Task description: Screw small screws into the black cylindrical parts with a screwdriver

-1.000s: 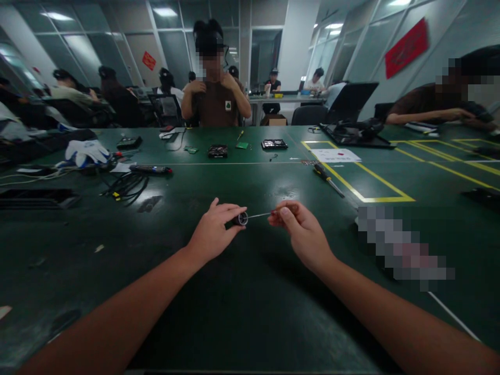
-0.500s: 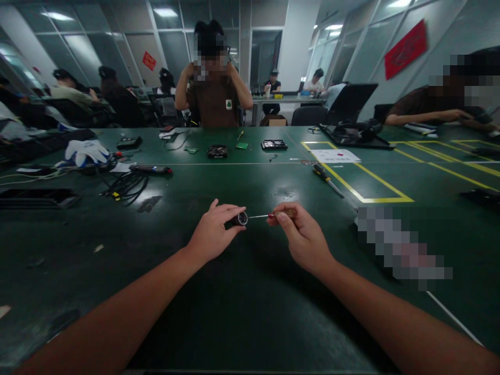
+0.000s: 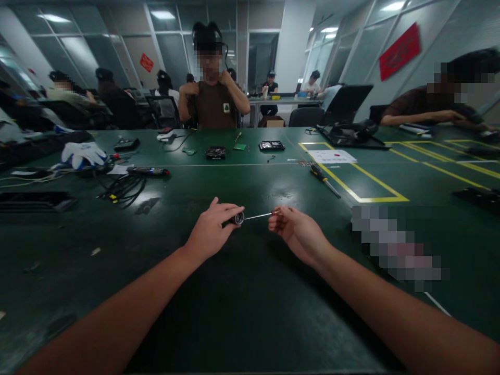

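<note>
Between its thumb and fingers, my left hand (image 3: 209,227) grips a small dark cylindrical part (image 3: 238,217) whose round, ringed end faces right. My right hand (image 3: 299,230) is closed around the handle of a thin screwdriver (image 3: 258,215); most of that handle is hidden by the fingers. The slim metal shaft points left, and its tip is at the open end of the cylindrical part. How far the tip goes in, I cannot tell. Both hands are just above the green tabletop (image 3: 242,302).
A larger yellow-and-black screwdriver (image 3: 324,179) lies beyond my right hand, by yellow tape lines (image 3: 385,199) and a paper sheet (image 3: 332,156). Coiled black cable (image 3: 125,190) and white gloves (image 3: 83,154) lie left. A blurred-out object (image 3: 394,247) is at right. One person (image 3: 213,104) is across the table.
My right hand has turned about the screwdriver handle, its fingers now curled under and covering more of it. My left hand keeps its hold on the cylindrical part. The whole view has shifted slightly.
</note>
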The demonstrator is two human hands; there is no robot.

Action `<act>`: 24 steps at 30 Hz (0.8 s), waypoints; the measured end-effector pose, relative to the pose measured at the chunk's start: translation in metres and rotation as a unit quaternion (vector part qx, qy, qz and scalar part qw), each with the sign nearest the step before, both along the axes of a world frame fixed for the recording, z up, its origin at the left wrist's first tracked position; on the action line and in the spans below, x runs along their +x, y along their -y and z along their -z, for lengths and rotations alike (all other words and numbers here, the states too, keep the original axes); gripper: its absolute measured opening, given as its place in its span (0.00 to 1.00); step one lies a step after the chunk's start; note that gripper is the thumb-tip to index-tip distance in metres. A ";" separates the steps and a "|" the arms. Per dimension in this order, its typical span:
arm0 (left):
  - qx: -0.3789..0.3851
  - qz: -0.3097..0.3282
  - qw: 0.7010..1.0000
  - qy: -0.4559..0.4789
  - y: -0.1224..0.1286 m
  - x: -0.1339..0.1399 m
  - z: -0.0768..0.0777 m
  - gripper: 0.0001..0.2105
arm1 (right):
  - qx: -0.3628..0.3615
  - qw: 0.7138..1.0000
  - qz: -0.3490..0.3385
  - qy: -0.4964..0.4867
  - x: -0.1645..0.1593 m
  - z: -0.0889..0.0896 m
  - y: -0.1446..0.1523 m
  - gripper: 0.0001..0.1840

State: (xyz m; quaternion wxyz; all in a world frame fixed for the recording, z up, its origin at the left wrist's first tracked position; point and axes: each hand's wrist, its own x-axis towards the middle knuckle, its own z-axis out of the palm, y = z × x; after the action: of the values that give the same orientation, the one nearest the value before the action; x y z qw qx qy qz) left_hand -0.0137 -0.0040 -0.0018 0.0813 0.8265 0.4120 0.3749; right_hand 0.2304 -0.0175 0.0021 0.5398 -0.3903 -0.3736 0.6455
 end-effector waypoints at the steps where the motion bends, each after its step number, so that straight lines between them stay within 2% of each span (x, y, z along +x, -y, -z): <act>1: -0.003 -0.003 1.000 -0.002 -0.001 0.000 0.000 0.20 | 0.009 1.000 0.015 -0.006 0.001 0.000 -0.001 0.16; 6: -0.012 -0.014 1.000 -0.003 0.001 0.000 0.000 0.20 | 0.087 0.994 0.061 0.037 -0.003 0.000 0.003 0.15; 19: -0.020 -0.014 0.999 -0.025 0.006 0.002 0.000 0.21 | 0.201 0.963 0.045 0.175 -0.004 -0.003 0.011 0.15; 24: -0.010 -0.015 1.000 -0.022 0.005 0.001 0.001 0.20 | 0.222 0.952 0.034 0.206 -0.003 -0.004 0.013 0.15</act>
State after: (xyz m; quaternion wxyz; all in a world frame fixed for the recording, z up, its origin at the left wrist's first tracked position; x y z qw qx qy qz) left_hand -0.0124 -0.0087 -0.0030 0.0751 0.8271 0.4302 0.3537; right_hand 0.2277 -0.0310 0.0062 0.5456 -0.3977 -0.5971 0.4330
